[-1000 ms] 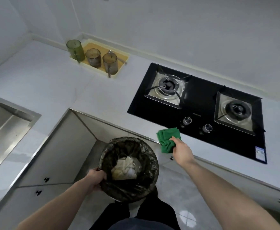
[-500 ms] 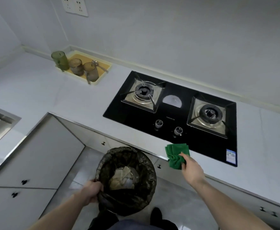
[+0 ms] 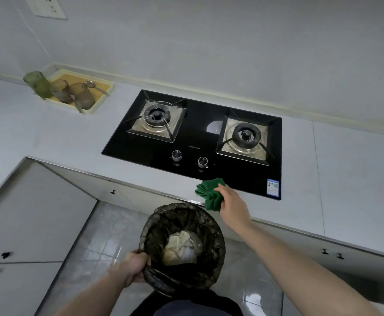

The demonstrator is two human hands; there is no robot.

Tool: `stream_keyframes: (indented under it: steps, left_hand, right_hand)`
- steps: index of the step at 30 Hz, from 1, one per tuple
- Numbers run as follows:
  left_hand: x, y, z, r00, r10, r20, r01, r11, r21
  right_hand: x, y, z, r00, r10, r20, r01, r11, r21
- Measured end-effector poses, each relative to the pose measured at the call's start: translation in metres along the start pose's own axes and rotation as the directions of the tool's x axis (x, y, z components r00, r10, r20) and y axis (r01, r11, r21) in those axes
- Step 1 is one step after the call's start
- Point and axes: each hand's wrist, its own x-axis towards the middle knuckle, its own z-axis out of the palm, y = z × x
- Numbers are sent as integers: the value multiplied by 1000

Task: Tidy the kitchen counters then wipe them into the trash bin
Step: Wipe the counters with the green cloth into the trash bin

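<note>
1. The right hand (image 3: 231, 202) bunches a green cloth (image 3: 210, 194) in curled fingers and holds it on the front edge of the white counter (image 3: 72, 142), just in front of the black gas hob (image 3: 200, 142); part of the cloth hangs over the edge.
2. The left hand (image 3: 134, 266) grips the near left rim of the trash bin (image 3: 182, 247), fingers wrapped round the dark bag that lines it.
3. The bin is held below the counter edge, just beside and beneath the cloth, its mouth open upward. Pale crumpled waste lies inside, possibly paper, though it is too blurred to tell.
4. The hob has two burners and two knobs (image 3: 189, 158) along its front; a blue sticker (image 3: 273, 187) sits at its near right corner.
5. At the far left of the counter, against the wall, a yellow tray (image 3: 100, 94) holds three tinted cups (image 3: 60, 90), one green and two brownish, with a metal spoon (image 3: 95, 86) beside them.
6. A white socket plate (image 3: 46, 6) is on the wall above the tray.
7. White cabinet doors (image 3: 31, 220) with dark handles stand under the counter, over a glossy tiled floor (image 3: 104, 242).
</note>
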Motion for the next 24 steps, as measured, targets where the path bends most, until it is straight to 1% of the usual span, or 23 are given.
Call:
stream_keyframes:
  steps: [2, 3, 9, 13, 17, 20, 22, 24]
  left_hand:
    - [-9, 1, 7, 1000, 12, -3, -12, 999, 30]
    - [-12, 2, 8, 1000, 20, -5, -20, 999, 37]
    - [-13, 1, -2, 999, 46, 11, -47, 996, 76]
    - [-12, -3, -12, 999, 53, 12, -53, 996, 74]
    - [-3, -9, -27, 997, 62, 40, -64, 997, 50]
    - [0, -21, -41, 998, 47, 37, -47, 999, 3]
    - [3, -28, -54, 999, 38, 6, -38, 998, -43]
    - [10, -35, -67, 999, 25, -21, -26, 997, -71]
  right_hand:
    - [6, -5, 14, 993, -8, 115, 17, 997, -77]
    - [8, -5, 20, 989, -3, 151, 19, 994, -104]
    - [-3, -1, 27, 978, 7, 210, 34, 981, -189]
    - [-6, 4, 17, 976, 81, 204, -34, 974, -223]
    - [-10, 5, 8, 968, 191, 160, -151, 961, -232]
    - [-6, -3, 4, 960, 253, 119, -212, 936, -282]
    - [0, -21, 5, 965, 252, 76, -222, 934, -280]
    - [11, -46, 10, 981, 184, 60, -165, 958, -235]
